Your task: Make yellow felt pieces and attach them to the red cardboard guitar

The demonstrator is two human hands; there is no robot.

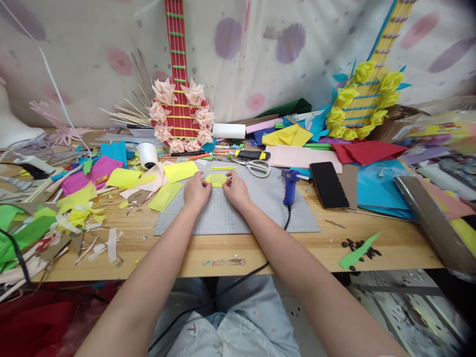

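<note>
Small yellow paper (216, 179) in middle of frame, over gray mat (219, 213). Left hand (197, 190) pinches left end, right hand (237, 189) right end. Fingers (206, 184) nearly together, paper between both hands.

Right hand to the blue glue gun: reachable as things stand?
Likely yes: only grey mat lies between the right hand and the glue gun, though that hand is holding the yellow paper.

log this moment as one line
left hand: holds yellow paper's left end | right hand: holds its right end | below: grey mat | right of hands: glue gun
</note>
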